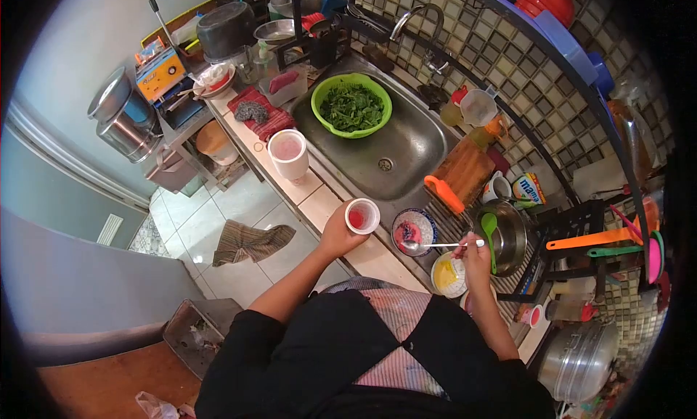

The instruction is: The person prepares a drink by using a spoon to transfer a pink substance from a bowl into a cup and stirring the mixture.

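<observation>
My left hand [338,234] is wrapped round a small white cup [372,227] with something red in the bottom. In my right hand [476,263] is the handle end of a spoon [443,245]. The spoon's head rests in a blue-rimmed patterned bowl [425,219] that has a red-purple substance in it. Just below that stands a white bowl [440,285] with yellow contents, close to my right hand. A larger white tub [293,170] with a pinkish inside sits on the counter beyond my left hand.
A green colander [317,100] of leafy greens stands in the steel sink [414,154]. To the right are a cutting board [465,161], an orange-handled tool [444,194] and a metal pot [517,237] with a green spoon [490,227]. A striped cloth [247,243] lies on the floor.
</observation>
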{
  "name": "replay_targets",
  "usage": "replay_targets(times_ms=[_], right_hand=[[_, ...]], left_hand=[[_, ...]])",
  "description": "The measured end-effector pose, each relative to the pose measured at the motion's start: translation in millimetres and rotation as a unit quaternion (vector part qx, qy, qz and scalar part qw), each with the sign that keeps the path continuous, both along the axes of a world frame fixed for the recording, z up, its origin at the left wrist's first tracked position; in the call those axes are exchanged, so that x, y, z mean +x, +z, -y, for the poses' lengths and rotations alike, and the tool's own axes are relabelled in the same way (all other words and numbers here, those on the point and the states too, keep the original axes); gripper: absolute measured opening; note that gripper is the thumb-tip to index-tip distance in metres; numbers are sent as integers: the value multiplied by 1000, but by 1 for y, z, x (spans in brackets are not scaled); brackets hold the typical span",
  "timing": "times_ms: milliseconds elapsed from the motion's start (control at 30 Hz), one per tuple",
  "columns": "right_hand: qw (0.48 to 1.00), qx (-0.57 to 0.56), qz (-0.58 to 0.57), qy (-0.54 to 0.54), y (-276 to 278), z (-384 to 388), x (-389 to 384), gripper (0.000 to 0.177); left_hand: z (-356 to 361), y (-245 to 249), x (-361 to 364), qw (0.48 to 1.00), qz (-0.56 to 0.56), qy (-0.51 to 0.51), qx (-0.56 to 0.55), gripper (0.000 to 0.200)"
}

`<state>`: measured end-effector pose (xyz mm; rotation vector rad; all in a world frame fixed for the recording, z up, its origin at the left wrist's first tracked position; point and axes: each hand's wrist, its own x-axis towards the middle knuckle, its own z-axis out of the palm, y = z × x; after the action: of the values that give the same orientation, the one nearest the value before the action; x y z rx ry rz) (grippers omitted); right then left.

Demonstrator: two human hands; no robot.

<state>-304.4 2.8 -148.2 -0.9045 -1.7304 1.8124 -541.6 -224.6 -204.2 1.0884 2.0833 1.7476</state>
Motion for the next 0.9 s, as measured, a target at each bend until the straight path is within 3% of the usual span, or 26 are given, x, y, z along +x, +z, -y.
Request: replay_targets(times_ms=[267, 467, 533, 567, 600, 667, 900], right_hand=[[998, 15, -47, -39, 10, 8, -12, 34], [980, -88, -156, -87, 28, 40, -41, 38], [981, 11, -190, -21, 28, 58, -53, 41], [975, 138, -169, 24, 24, 62, -53, 39], [975, 138, -172, 25, 26, 66, -53, 39], [923, 334, -108, 156, 32, 70, -53, 35], [868, 436, -141, 192, 29, 75, -60, 18]], left_hand=[[0, -5, -2, 1000, 1, -13, -1, 58], [-1, -11, -2, 999, -32, -8, -5, 56], [-1, -8, -2, 1000, -17, -22, -11, 56], [0, -6, -1, 1000, -18, -20, -11, 56], [0, -4, -1, 1000, -13, -25, -5, 56], [1, -1, 0, 1000, -10, -27, 3, 55], [2, 5, 4, 1000, -10, 3, 11, 52]])
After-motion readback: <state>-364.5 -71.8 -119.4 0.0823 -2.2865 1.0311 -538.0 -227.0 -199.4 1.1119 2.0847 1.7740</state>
